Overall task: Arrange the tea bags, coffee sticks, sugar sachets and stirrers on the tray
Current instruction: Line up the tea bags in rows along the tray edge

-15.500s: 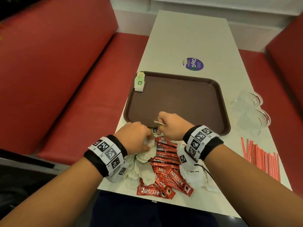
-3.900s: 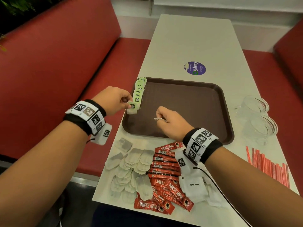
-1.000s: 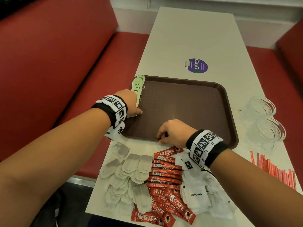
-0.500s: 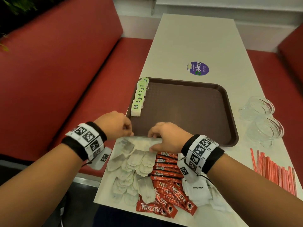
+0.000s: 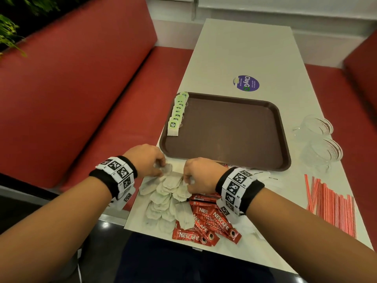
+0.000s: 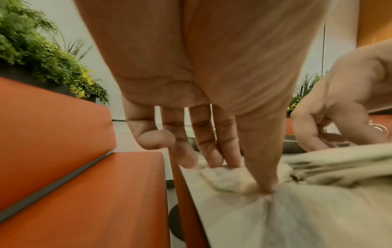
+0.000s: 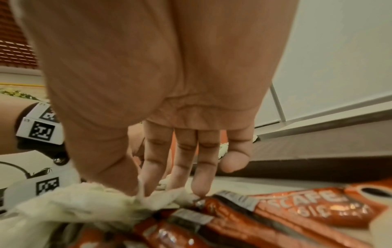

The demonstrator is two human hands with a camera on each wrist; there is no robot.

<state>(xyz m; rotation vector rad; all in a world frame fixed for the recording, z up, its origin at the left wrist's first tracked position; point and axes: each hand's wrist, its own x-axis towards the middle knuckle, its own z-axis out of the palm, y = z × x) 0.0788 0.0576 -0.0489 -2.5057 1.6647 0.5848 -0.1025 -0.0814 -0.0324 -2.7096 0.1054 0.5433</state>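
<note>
A brown tray [image 5: 224, 160] lies mid-table with a row of green-tagged tea bags [image 5: 176, 117] along its left rim. In front of it is a pile of white tea bags [image 5: 163, 203], beside red Nescafe coffee sticks [image 5: 210, 221]. My left hand [image 5: 162, 168] pinches one tea bag [image 6: 229, 179] at the pile's far left, between thumb and fingers. My right hand [image 5: 186, 180] pinches another tea bag [image 7: 106, 196] at the pile's right edge, next to the coffee sticks [image 7: 297, 206]. White sugar sachets [image 5: 265, 176] show partly behind my right wrist. Red-striped stirrers [image 5: 332, 203] lie at the right.
Two clear glass cups [image 5: 320, 139] stand right of the tray. A purple sticker [image 5: 246, 83] is on the table beyond it. Red bench seats [image 5: 81, 99] run along both sides. The near table edge is just below the sachets.
My left hand came back from the tea-bag row on the tray to the pile. Both hands dropped from the tray's front rim onto the loose tea bags and pinched one each.
</note>
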